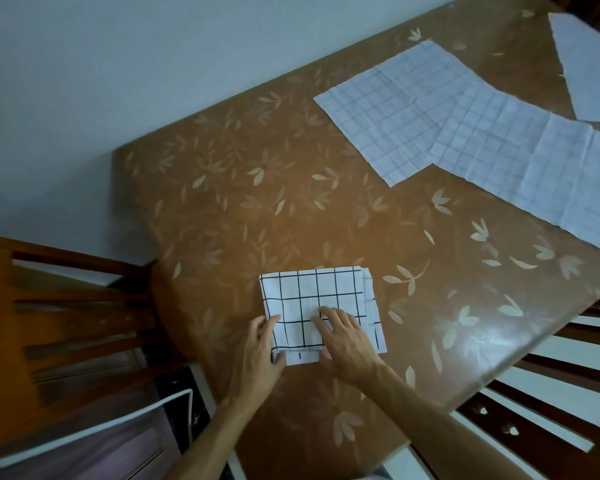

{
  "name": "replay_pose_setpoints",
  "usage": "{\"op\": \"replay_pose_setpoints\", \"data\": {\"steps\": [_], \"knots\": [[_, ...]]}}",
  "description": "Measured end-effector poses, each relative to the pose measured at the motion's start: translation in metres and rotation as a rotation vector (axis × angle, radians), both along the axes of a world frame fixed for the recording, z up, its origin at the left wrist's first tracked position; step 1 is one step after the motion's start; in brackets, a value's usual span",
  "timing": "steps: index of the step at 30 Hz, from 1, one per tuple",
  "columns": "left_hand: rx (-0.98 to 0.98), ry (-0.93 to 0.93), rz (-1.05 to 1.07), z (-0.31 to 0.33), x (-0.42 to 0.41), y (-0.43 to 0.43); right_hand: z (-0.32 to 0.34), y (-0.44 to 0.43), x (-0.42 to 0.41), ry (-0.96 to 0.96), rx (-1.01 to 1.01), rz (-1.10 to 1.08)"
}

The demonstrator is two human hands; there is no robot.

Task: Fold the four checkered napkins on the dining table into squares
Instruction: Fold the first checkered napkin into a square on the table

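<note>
A folded white napkin with a black grid (pixel 312 292) lies near the table's front edge, several layers thick. My left hand (pixel 258 351) pinches its near left corner between thumb and fingers. My right hand (pixel 347 339) lies flat on the napkin's near right part, fingers spread. Two unfolded checkered napkins lie flat at the far right, one (pixel 395 109) partly overlapped by the other (pixel 534 174). A third unfolded napkin (pixel 589 64) reaches into view at the top right corner.
The brown table (pixel 243 188) has a glossy leaf-patterned cover. A wooden chair (pixel 66 306) stands at the left, with a cushioned seat (pixel 94 441) below it. Another slatted chair back (pixel 534 403) shows at the lower right. A pale wall runs behind the table.
</note>
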State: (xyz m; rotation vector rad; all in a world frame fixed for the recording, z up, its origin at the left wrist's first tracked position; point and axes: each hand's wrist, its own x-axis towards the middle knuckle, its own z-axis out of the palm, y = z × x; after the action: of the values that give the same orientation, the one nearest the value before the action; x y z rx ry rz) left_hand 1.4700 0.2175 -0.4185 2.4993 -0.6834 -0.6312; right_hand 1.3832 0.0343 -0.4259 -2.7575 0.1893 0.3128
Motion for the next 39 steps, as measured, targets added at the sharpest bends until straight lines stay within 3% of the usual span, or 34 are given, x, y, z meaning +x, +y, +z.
{"op": "replay_pose_setpoints", "data": {"steps": [5,10,12,20,27,35,39], "knots": [[-0.049,-0.152,-0.024,0.004,0.0,0.004,-0.001,0.008,0.001,0.003,-0.051,-0.002],[-0.349,0.145,0.311,0.016,-0.001,0.001,0.0,0.016,0.0,0.012,-0.081,-0.046],[-0.382,0.271,0.41,0.016,0.001,0.002,0.002,0.017,0.0,0.001,-0.076,-0.065],[-0.063,0.153,0.142,-0.005,0.012,0.014,-0.003,0.013,-0.02,-0.003,-0.065,-0.081],[-0.055,0.291,-0.058,0.019,0.016,0.004,0.004,0.012,-0.02,0.014,-0.031,-0.153],[0.018,0.172,-0.108,0.006,0.018,0.017,-0.007,-0.001,-0.032,-0.019,-0.048,-0.089],[0.084,-0.23,-0.125,-0.007,0.017,0.021,-0.004,-0.004,-0.04,-0.065,-0.037,-0.073]]}}
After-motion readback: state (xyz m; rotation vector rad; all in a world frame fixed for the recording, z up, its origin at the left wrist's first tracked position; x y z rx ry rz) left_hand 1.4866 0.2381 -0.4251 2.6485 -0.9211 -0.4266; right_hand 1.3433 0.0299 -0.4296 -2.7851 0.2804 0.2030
